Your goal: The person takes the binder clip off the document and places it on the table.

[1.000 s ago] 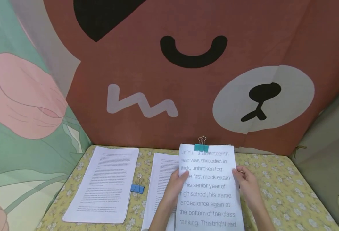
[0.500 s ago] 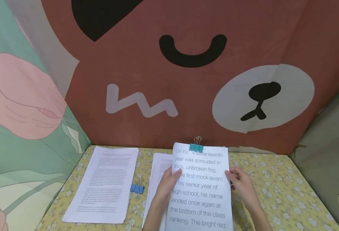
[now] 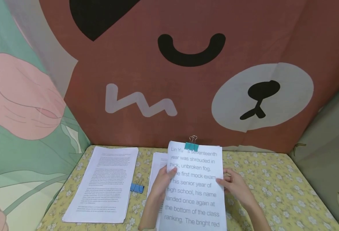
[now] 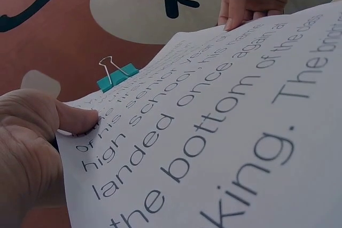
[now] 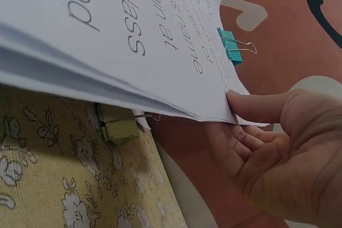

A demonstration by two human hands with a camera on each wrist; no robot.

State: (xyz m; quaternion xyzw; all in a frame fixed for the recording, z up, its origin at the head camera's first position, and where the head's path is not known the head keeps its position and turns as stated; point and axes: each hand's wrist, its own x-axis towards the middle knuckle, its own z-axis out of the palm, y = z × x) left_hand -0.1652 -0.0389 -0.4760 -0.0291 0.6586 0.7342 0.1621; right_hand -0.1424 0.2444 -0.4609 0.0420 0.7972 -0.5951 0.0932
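Note:
A stack of large-print sheets point(image 3: 192, 192) is held up over the table, a teal binder clip point(image 3: 191, 146) clamped at its top edge with both wire handles up. My left hand point(image 3: 159, 183) grips the left edge, thumb on the printed face and fingers hidden behind. At the right edge, my right hand point(image 3: 235, 186) pinches the sheets between thumb and fingers. The right wrist view shows that thumb point(image 5: 256, 108) on top and the fingers underneath, with the layered page edges slightly fanned. In the left wrist view the page point(image 4: 214, 126) bows between both hands.
On the flowered tablecloth point(image 3: 273, 192), a small-print stack point(image 3: 106, 186) lies at left with a blue binder clip point(image 3: 136, 188) at its right edge. Another small-print stack point(image 3: 159, 158) is partly covered by the held sheets. Below them shows a yellow binder clip point(image 5: 120, 126). A bear-printed cloth point(image 3: 143, 128) hangs behind.
Both hands have carried the clipped stack leftward, covering more of the middle small-print stack. The stack leans slightly more, and the right hand sits a little lower along its edge.

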